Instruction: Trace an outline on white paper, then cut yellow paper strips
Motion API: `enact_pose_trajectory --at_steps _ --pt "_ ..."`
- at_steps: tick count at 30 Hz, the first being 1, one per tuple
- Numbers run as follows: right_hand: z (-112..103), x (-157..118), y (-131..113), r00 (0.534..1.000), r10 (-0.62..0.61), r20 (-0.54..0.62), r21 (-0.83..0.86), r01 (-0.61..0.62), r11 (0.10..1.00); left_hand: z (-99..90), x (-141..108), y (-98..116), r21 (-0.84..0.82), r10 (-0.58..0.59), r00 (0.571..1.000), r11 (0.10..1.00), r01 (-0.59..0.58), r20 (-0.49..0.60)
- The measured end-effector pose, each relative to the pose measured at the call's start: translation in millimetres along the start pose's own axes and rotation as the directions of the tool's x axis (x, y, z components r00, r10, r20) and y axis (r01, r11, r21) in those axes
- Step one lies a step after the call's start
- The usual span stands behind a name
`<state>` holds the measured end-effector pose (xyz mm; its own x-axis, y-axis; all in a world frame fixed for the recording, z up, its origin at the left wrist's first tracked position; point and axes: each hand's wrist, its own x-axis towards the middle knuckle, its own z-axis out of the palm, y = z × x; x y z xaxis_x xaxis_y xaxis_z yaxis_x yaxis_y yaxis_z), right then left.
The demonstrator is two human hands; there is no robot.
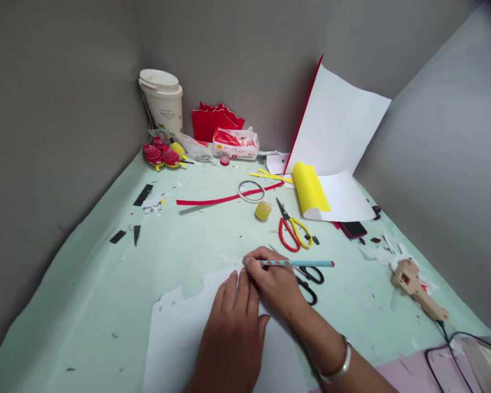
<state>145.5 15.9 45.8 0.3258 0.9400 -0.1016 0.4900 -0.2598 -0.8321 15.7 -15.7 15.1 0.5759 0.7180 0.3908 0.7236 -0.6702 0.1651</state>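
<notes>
Soft, diffuse light, faint shadows

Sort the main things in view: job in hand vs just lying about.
In use:
blue pencil, in the right grip
white paper, under the left grip

Apparently lying about:
red-yellow scissors
black-handled scissors
glue gun
lidded cup

Flat white paper sheet (175, 344): smooth, matt. Slim light-blue pencil (311, 263): smooth. Curled yellow corrugated-paper roll (311, 190): ribbed, matt. Curved silver-coloured metal bangle (347, 360): polished, shiny. Beige pistol-shaped plastic glue gun (420, 293): matt. Oblong red-and-white plastic-film packet (235, 144): glossy. Tall white lidded plastic cup (162, 108): smooth.
</notes>
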Motion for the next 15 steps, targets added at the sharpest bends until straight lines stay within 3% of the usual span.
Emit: enact_pose_trajectory --at_steps 15 --pt "0.5 -0.6 0.2 1.0 0.003 -0.012 0.003 -0.003 1.0 0.1 0.4 -0.2 0.001 0.013 1.0 1.0 -0.013 -0.011"
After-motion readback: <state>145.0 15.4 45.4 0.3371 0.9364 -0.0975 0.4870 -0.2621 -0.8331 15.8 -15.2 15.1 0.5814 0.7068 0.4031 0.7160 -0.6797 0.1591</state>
